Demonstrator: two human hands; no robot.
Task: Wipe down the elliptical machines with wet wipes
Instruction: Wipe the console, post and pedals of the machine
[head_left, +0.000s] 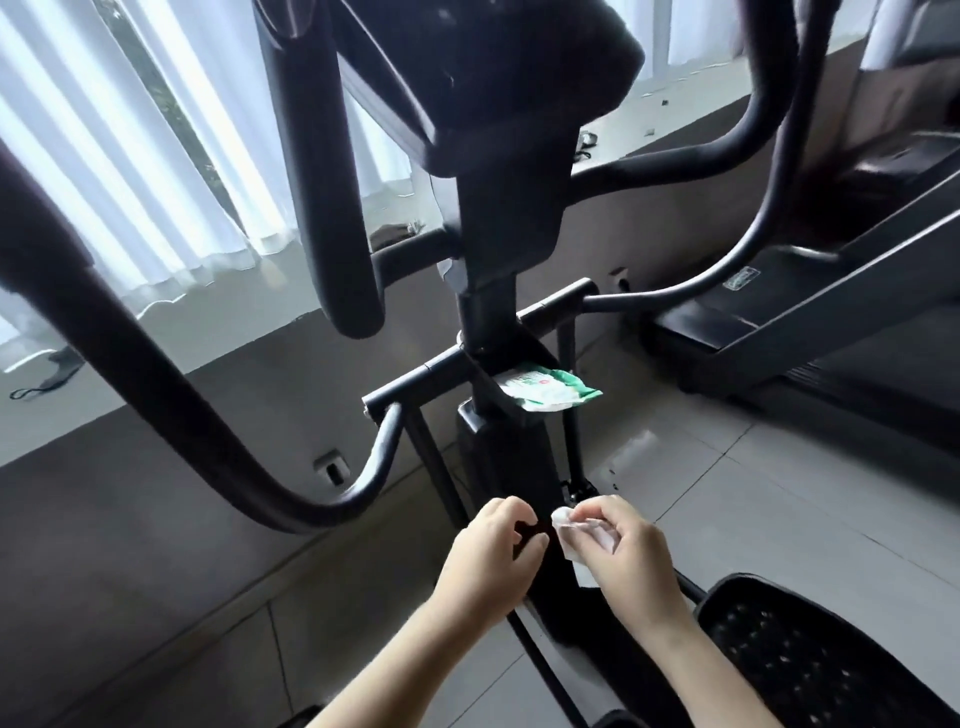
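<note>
While the list runs left to right, every place is given against the elliptical's centre column (488, 249).

- Curtain (130, 156): far left of the column, behind it.
- Swing handle (171, 395): left of the column, a curved black tube.
- Left hand (493, 551): at the column's foot, just left, fingers curled. Whether they pinch anything cannot be told.
- Wipe pack (545, 391): green and white, resting on a ledge at the column's right side.
- Wet wipe (563, 521): white, crumpled, just right of the column's foot, pinched in the right hand (628, 556). Handling, as judged: light, limp, damp, easily torn. Best bunched into a pad and gripped at its middle, not by an edge.
- Pedal (831, 670): lower right of the column.
- Treadmill (779, 322): far right.
</note>
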